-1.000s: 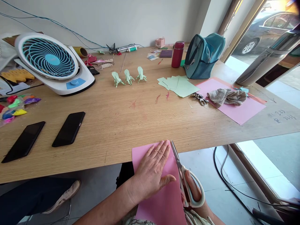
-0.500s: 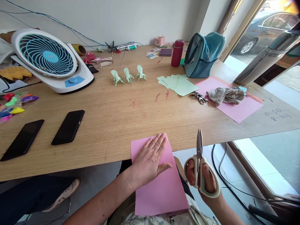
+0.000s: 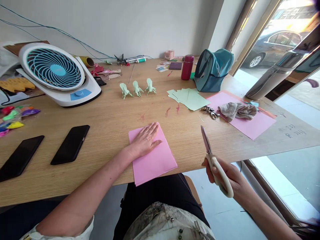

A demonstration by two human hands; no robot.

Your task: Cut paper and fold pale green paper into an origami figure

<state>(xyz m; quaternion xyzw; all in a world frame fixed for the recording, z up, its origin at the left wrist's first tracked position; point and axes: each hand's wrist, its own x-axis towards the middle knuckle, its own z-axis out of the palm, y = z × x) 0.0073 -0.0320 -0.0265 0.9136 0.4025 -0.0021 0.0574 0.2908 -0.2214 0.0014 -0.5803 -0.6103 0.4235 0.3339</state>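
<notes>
My left hand lies flat with fingers stretched out on a pink paper sheet that rests on the wooden table near its front edge. My right hand grips cream-handled scissors by the handles, just off the table's front edge; the closed blades point up and away over the edge. The scissors are apart from the pink sheet, to its right.
Three green origami figures, green paper sheets, keys, a cloth on a pink sheet, a teal backpack, a red bottle, a fan and two phones sit on the table.
My left hand has slid the pink sheet farther onto the table and to the left. My right hand has carried the scissors away from the sheet's edge to the right.
</notes>
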